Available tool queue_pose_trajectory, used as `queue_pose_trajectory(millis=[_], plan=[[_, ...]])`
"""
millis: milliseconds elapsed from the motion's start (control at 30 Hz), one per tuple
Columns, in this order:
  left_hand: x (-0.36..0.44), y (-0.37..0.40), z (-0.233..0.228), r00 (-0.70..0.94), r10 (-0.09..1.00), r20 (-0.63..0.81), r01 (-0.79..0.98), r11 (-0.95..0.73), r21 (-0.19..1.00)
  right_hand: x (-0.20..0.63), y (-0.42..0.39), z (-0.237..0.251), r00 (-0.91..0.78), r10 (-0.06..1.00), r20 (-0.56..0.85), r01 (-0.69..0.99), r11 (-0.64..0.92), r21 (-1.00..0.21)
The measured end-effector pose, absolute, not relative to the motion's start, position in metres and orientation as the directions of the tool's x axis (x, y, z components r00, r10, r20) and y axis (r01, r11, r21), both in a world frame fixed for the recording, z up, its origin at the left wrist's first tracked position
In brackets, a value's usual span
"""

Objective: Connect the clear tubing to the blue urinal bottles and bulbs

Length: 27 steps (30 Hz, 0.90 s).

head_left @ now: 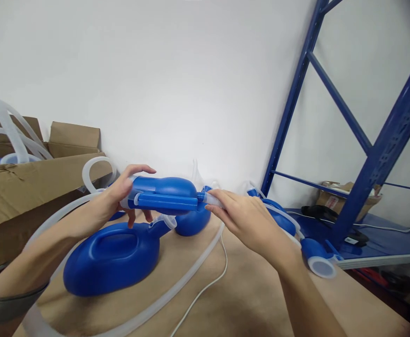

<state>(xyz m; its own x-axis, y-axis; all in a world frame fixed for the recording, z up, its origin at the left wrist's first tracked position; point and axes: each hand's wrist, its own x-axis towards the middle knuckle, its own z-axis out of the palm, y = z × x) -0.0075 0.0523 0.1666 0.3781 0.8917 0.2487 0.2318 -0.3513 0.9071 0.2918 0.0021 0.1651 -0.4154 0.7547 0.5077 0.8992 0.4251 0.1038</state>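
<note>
A: What is held in the left hand [122, 199]?

B: A blue plastic bottle [166, 194] is gripped at its wide end, with the thumb laid over the top and the fingers curled beneath. The bottle is kept level, raised above the brown surface [247, 290].

A: And how is the right hand [247, 220] engaged?

B: Its fingertips are pinched together on a translucent connector [212, 200] seated at the bottle's narrow neck. Whether the connector is fully pushed in cannot be told.

A: What is found beneath the held bottle?

B: A second blue bottle with a moulded handle [111, 257] is laid on its side on the brown surface, just below the left hand. A clear tube [176, 288] is run across the surface beside it, and a thin white cord [205, 290] is seen nearby.

A: What is shown at the margins?

B: An open cardboard box [25, 187], with coils of tubing in it, is placed at the left. A blue metal rack [383, 159] is set against the white wall at the right, with further blue bottles [282, 220] lying near its foot.
</note>
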Motion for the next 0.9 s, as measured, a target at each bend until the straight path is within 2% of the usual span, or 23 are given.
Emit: queue_pose_trajectory(millis=[67,100,167,300,467,600,800,900], plan=[[-0.008,0.051,0.168,0.373,0.922,0.105,0.226,-0.201,0.953,0.289,0.004,0.163,-0.424,0.748,0.512,0.899,0.417,0.134],[-0.009,0.05,0.168,0.366,0.927,0.084,0.198,-0.166,0.966,0.288,0.004,0.162,-0.432,0.743,0.512,0.896,0.42,0.146],[-0.014,0.051,0.166,0.351,0.927,0.134,0.124,-0.188,0.974,0.287,0.003,0.16,-0.462,0.714,0.526,0.881,0.437,0.182],[-0.019,0.049,0.166,0.312,0.908,0.279,0.046,-0.308,0.95,0.287,0.002,0.157,-0.544,0.584,0.603,0.83,0.481,0.282],[-0.004,0.037,0.173,0.119,0.888,0.445,0.019,-0.45,0.893,0.287,0.003,0.157,-0.584,0.458,0.67,0.794,0.493,0.355],[0.008,0.026,0.172,-0.048,0.802,0.596,0.171,-0.581,0.796,0.285,0.005,0.157,-0.565,0.402,0.72,0.797,0.49,0.352],[0.013,0.024,0.162,-0.009,0.732,0.681,0.312,-0.645,0.697,0.292,0.011,0.158,-0.636,0.276,0.721,0.728,0.525,0.441],[0.013,0.027,0.157,0.019,0.705,0.709,0.315,-0.677,0.665,0.296,0.012,0.158,-0.651,0.277,0.707,0.698,0.585,0.413]])
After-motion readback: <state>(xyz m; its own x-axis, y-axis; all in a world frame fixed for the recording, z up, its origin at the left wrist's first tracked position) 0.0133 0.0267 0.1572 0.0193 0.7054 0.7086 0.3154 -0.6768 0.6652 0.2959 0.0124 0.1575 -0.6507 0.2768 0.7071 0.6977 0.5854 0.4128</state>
